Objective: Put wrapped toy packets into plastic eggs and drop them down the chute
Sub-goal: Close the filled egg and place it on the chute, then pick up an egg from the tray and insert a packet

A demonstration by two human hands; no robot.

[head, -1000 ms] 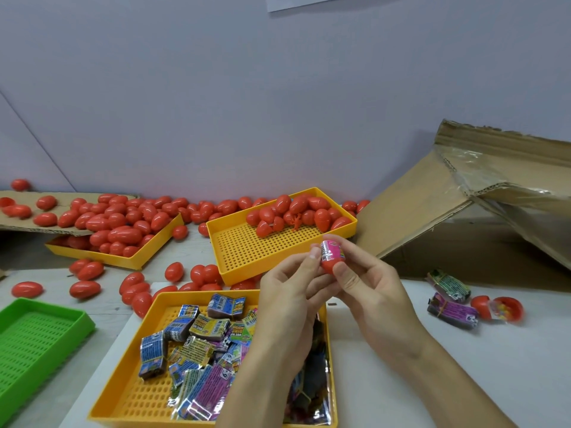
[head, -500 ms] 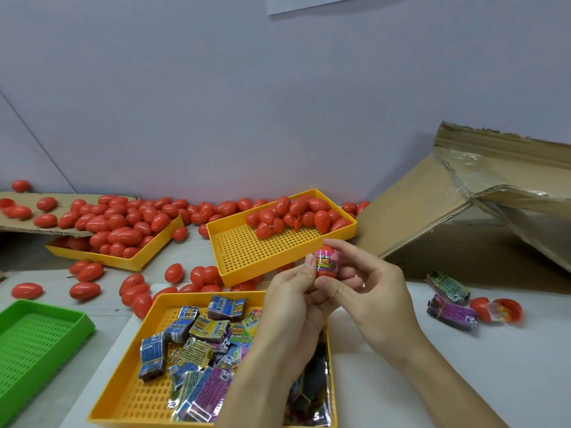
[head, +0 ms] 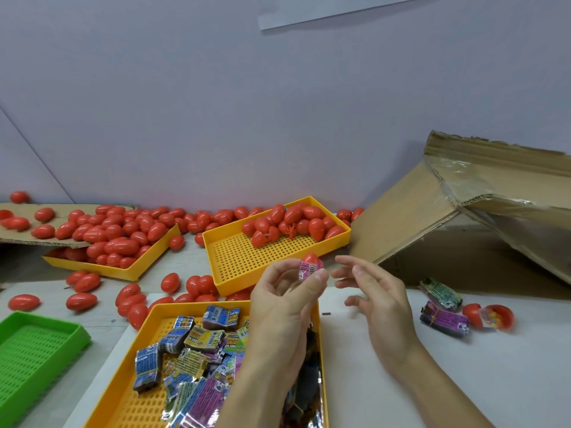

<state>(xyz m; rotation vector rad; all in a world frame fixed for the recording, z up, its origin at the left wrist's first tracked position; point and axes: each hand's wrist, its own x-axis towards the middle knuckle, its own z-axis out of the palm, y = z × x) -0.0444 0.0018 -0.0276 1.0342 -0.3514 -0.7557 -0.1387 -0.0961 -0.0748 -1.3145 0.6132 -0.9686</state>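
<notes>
Head view. The left hand (head: 282,299) is raised over the near tray (head: 148,406), its thumb and fingers (head: 321,277) pinched on a pink packet (head: 309,268) that sits partly inside a red egg half (head: 310,258); the egg half shows above the packet. The right hand (head: 375,299) is just beside it, fingers spread and relaxed, holding nothing and clear of the packet.

The near tray, yellow and perforated, holds a heap of wrapped packets (head: 197,356) in blue, yellow, purple and green. Behind it a second yellow tray (head: 238,261) is tilted, with red eggs (head: 293,222) gathered at its far end. A third yellow tray (head: 123,270) at left is piled with eggs and lies partly under a cardboard sheet (head: 12,237). Loose eggs (head: 83,281) lie scattered on the bench (head: 463,381) between the trays and along the wall. A green tray (head: 40,350) sits at the left edge.

At right, a cardboard chute (head: 417,217) slopes up from the bench, with clear tape on its upper flap. In front of it lie a green packet (head: 441,293), a purple packet (head: 445,318), and an open egg (head: 491,315) with coloured contents visible in one half.
</notes>
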